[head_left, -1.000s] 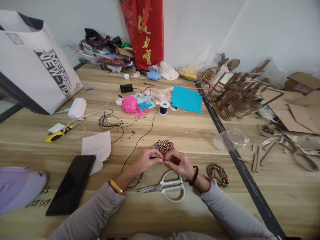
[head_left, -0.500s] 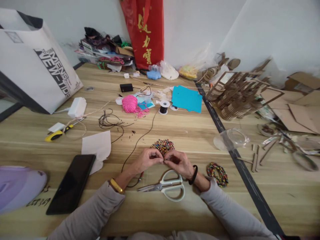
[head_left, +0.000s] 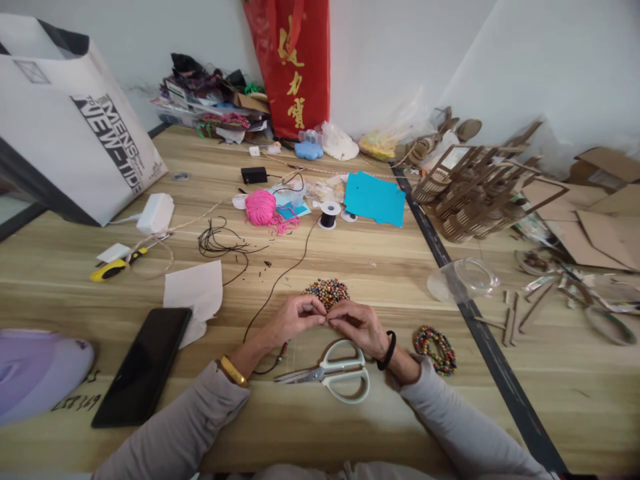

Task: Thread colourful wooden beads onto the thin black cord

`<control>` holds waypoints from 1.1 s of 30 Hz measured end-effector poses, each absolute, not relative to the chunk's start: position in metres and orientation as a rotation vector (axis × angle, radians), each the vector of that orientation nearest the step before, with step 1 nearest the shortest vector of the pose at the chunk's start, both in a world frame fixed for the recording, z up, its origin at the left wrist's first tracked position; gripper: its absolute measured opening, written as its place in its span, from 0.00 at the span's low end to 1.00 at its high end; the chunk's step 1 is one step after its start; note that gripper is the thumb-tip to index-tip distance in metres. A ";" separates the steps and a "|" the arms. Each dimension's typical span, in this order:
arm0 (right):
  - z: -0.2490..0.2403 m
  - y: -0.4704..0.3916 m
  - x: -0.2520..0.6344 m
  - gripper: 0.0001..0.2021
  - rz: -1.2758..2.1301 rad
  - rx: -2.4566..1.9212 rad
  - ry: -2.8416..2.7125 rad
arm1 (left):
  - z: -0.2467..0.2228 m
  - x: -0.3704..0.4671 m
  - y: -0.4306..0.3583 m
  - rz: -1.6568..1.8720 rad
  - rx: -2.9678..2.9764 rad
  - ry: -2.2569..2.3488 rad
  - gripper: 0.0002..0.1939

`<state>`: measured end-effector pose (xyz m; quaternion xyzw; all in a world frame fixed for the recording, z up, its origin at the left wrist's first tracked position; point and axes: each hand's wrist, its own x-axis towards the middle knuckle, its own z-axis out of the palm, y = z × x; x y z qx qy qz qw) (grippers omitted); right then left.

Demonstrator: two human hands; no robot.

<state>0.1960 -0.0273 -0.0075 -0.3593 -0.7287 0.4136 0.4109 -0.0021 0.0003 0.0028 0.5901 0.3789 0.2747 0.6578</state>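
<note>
My left hand (head_left: 291, 319) and my right hand (head_left: 357, 325) meet fingertip to fingertip just in front of a pile of coloured beads (head_left: 326, 292). Both pinch something small where a thin black cord (head_left: 277, 283) ends; what sits between the fingers is too small to make out. The cord runs back across the wooden table (head_left: 370, 260) to a black spool (head_left: 329, 215). White-handled scissors (head_left: 335, 373) lie under my wrists. A finished bead bracelet (head_left: 435, 348) rests right of my right wrist.
A black phone (head_left: 144, 367) and white paper (head_left: 195, 292) lie at left, with a yellow cutter (head_left: 114, 268). Pink yarn (head_left: 260, 207), blue paper (head_left: 374, 198), a clear plastic lid (head_left: 463, 279), wooden cut-outs (head_left: 470, 187) and a red bag (head_left: 293, 63) fill the back.
</note>
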 end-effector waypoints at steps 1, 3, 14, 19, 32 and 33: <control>-0.007 -0.027 0.196 0.10 1.042 -0.903 -1.831 | 0.003 -0.002 0.000 0.621 1.336 0.851 0.14; -0.007 -0.028 0.196 0.09 1.032 -0.907 -1.831 | 0.004 -0.002 0.000 0.622 1.343 0.841 0.13; 0.000 -0.029 0.196 0.09 0.879 -0.876 -1.861 | 0.015 -0.004 0.000 0.666 1.418 0.863 0.12; 0.000 -0.029 0.197 0.07 0.838 -0.870 -1.872 | 0.018 -0.005 -0.001 0.657 1.391 0.848 0.12; -0.001 -0.031 0.192 0.04 0.782 -0.839 -1.880 | 0.009 -0.001 -0.001 0.602 1.282 0.862 0.13; 0.000 -0.031 0.192 0.04 0.781 -0.843 -1.873 | 0.009 -0.001 -0.001 0.600 1.291 0.868 0.12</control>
